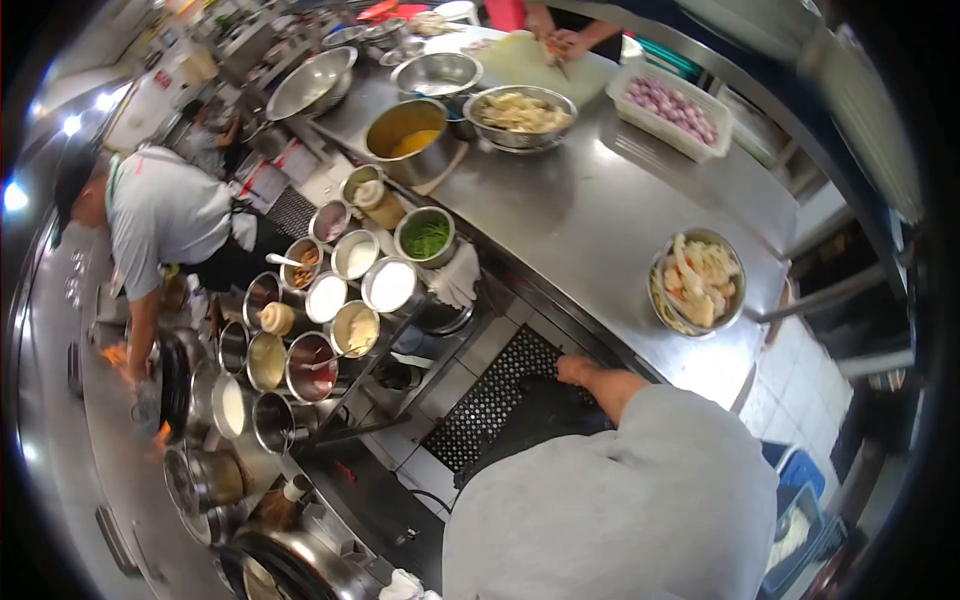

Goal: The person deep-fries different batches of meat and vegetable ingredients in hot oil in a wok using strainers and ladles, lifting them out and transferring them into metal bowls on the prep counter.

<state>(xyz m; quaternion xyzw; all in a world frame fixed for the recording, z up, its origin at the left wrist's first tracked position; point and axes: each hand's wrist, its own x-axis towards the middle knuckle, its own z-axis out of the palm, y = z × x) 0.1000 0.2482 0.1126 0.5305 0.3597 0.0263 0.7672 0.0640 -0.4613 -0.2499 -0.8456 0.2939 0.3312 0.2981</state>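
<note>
My right hand [575, 371] is low beside my dark lower clothing [530, 420], near the steel table's front edge. Its fingers look curled; whatever they hold, if anything, cannot be made out. My grey-shirted torso [610, 500] fills the lower middle, and my left hand is out of sight. On the steel table [570, 215] a bowl of pale, battered-looking pieces [700, 280] is near the right corner. Farther back are a colander of pale cut food [520, 112], a deep pot with yellow liquid [405, 140] and a tub of small purple onions [670, 112].
Several steel containers of sauces and seasonings, including chopped greens [425, 237], crowd a rack at left. A co-worker [170, 210] leans over a stove with flames [118, 360]. Another person's hands [560, 45] work over a cutting board [515, 65]. A perforated mat [490, 400] covers the floor.
</note>
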